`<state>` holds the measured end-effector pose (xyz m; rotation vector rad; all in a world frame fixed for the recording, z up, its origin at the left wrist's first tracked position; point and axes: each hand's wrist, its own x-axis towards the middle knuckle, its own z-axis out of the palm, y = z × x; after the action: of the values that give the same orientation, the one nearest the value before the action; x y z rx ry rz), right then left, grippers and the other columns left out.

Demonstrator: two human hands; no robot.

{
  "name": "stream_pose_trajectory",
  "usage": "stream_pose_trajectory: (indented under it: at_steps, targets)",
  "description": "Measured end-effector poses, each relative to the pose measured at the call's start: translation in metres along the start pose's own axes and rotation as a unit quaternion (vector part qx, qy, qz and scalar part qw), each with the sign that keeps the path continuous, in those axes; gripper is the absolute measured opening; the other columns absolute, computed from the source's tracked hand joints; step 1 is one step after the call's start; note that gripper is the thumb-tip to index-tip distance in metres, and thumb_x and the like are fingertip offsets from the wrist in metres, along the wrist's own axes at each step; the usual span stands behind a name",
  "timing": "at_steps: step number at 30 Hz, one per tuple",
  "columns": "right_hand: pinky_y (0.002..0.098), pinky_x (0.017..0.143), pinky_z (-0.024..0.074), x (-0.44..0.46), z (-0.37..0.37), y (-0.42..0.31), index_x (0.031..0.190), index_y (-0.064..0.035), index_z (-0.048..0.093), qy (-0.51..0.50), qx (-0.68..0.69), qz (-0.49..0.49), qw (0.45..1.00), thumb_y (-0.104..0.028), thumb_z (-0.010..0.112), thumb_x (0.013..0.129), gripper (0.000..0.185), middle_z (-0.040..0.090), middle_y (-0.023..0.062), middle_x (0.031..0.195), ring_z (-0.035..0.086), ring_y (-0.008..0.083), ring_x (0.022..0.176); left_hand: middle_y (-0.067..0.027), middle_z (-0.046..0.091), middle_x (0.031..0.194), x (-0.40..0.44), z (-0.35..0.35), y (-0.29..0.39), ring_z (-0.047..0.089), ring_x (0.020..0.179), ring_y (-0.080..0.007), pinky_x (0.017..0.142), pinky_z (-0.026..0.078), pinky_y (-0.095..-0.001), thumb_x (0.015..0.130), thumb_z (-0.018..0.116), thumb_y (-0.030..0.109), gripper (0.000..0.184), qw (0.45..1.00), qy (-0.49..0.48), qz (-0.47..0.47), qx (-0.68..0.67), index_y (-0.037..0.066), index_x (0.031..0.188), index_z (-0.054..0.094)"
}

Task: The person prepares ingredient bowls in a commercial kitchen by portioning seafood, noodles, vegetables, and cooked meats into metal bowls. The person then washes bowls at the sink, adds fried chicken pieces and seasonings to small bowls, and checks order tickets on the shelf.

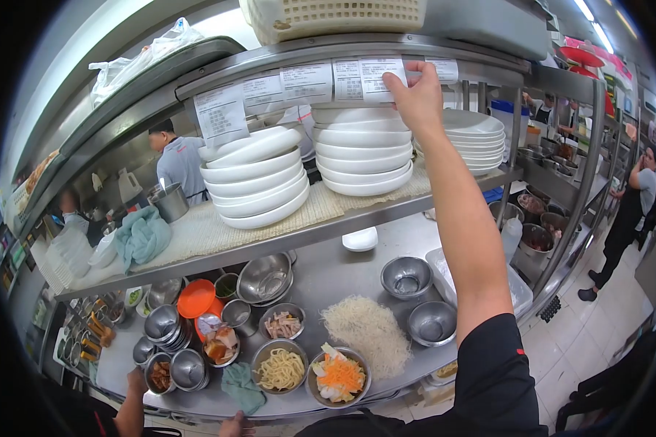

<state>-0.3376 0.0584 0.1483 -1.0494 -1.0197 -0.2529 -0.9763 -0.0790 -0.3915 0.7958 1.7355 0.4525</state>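
My right hand (419,95) is raised to the rail above the shelf. Its thumb and fingers pinch a printed order ticket (377,80) that hangs in a row with other tickets (306,82). Just below it stands a stack of white bowls (364,160). At the bottom edge, what appears to be my left hand (235,425) is partly cut off, close to the counter's front edge and a green cloth (243,387); its grip is unclear. Nearby are a bowl of thick noodles (280,370) and a bowl of shredded carrot and cabbage (340,376).
Thin white noodles (368,335) lie on the steel counter beside empty metal bowls (431,323). Another person's hand (135,380) is by small bowls at left. More white bowls (259,182) and plates (474,135) fill the shelf. A person (627,211) stands in the right aisle.
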Motion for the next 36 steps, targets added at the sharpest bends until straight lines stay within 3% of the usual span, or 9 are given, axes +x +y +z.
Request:
stream_pose_trajectory:
  at_steps: [2, 5, 8, 10, 13, 20, 23, 29, 36]
  targets:
    - [0.0408, 0.085, 0.0494, -0.002, -0.006, 0.0, 0.118, -0.002, 0.055, 0.026, -0.133, -0.038, 0.99, -0.027, 0.075, 0.08, 0.049, 0.063, 0.0204, 0.105, 0.062, 0.0341, 0.099, -0.008, 0.066, 0.075, 0.005, 0.0, -0.005, 0.051, 0.048, -0.0125, 0.042, 0.039, -0.0269, 0.099, 0.044, 0.056, 0.057, 1.0, -0.01, -0.003, -0.015, 0.003, 0.106, 0.064]
    - [0.0437, 0.096, 0.0434, 0.01, -0.02, 0.029, 0.12, -0.005, 0.056, 0.078, -0.186, -0.103, 0.974, -0.03, 0.076, 0.079, 0.053, 0.057, 0.0211, 0.119, 0.054, 0.0353, 0.112, -0.0067, 0.063, 0.071, 0.008, 0.0, -0.016, 0.051, 0.049, -0.0129, 0.043, 0.04, -0.0264, 0.099, 0.045, 0.054, 0.052, 0.998, -0.027, 0.002, -0.057, 0.005, 0.101, 0.063]
    - [0.0441, 0.096, 0.0446, 0.02, -0.04, 0.056, 0.125, -0.0085, 0.055, 0.167, -0.355, -0.2, 0.898, -0.028, 0.076, 0.078, 0.055, 0.054, 0.0184, 0.128, 0.054, 0.0348, 0.115, -0.0062, 0.061, 0.07, -0.025, 0.01, 0.003, 0.052, 0.05, -0.0138, 0.046, 0.044, -0.0276, 0.099, 0.046, 0.053, 0.05, 0.998, -0.01, 0.026, -0.059, 0.006, 0.101, 0.061]
    - [0.0446, 0.095, 0.0454, 0.026, -0.045, 0.064, 0.126, -0.0104, 0.055, 0.157, -0.362, -0.249, 0.884, -0.025, 0.075, 0.079, 0.054, 0.051, 0.0172, 0.131, 0.053, 0.0356, 0.116, -0.0062, 0.062, 0.07, -0.047, 0.017, 0.018, 0.053, 0.051, -0.0143, 0.047, 0.048, -0.0299, 0.099, 0.046, 0.053, 0.05, 0.998, 0.001, 0.029, -0.05, 0.006, 0.106, 0.06]
    - [0.0467, 0.094, 0.0467, 0.034, -0.051, 0.062, 0.126, -0.0121, 0.056, 0.122, -0.377, -0.264, 0.88, -0.02, 0.074, 0.078, 0.052, 0.052, 0.0141, 0.131, 0.054, 0.0357, 0.115, -0.0161, 0.067, 0.099, -0.022, 0.006, 0.012, 0.068, 0.072, -0.0291, 0.06, 0.058, -0.0429, 0.103, 0.045, 0.039, 0.045, 0.999, -0.023, -0.003, -0.042, -0.001, 0.122, 0.052]
    - [0.0432, 0.091, 0.0494, 0.047, -0.068, 0.06, 0.113, -0.0079, 0.067, 0.103, -0.349, -0.356, 0.861, -0.019, 0.064, 0.085, 0.03, 0.063, 0.0129, 0.122, 0.061, 0.0342, 0.105, -0.0169, 0.068, 0.093, -0.017, 0.012, 0.004, 0.069, 0.072, -0.0308, 0.06, 0.059, -0.0442, 0.103, 0.041, 0.044, 0.05, 0.999, -0.012, 0.012, -0.035, -0.002, 0.116, 0.054]
    - [0.0415, 0.094, 0.0486, 0.04, -0.061, 0.053, 0.112, -0.0054, 0.068, 0.002, -0.221, -0.305, 0.926, -0.018, 0.059, 0.088, 0.029, 0.063, 0.0147, 0.125, 0.061, 0.0336, 0.108, -0.0164, 0.068, 0.093, -0.006, 0.01, -0.005, 0.069, 0.071, -0.0305, 0.059, 0.059, -0.0445, 0.103, 0.042, 0.045, 0.05, 0.999, -0.011, 0.013, -0.038, -0.002, 0.116, 0.054]
    - [0.0387, 0.102, 0.0445, 0.018, -0.05, 0.032, 0.12, -0.0049, 0.065, -0.072, -0.089, -0.244, 0.963, -0.017, 0.057, 0.089, 0.034, 0.06, 0.0162, 0.131, 0.057, 0.0334, 0.121, -0.0153, 0.068, 0.093, 0.0, 0.013, -0.005, 0.069, 0.069, -0.0283, 0.057, 0.058, -0.0427, 0.104, 0.04, 0.043, 0.047, 0.999, 0.002, -0.008, -0.038, 0.001, 0.121, 0.052]
    - [0.0457, 0.105, 0.041, 0.004, -0.031, 0.019, 0.125, -0.0081, 0.062, -0.066, -0.266, -0.443, 0.853, -0.024, 0.07, 0.079, 0.049, 0.05, 0.0212, 0.138, 0.049, 0.04, 0.127, -0.0151, 0.069, 0.092, 0.008, 0.01, -0.013, 0.068, 0.068, -0.0274, 0.057, 0.057, -0.0415, 0.105, 0.038, 0.042, 0.047, 0.998, -0.023, 0.001, -0.056, 0.001, 0.124, 0.051]
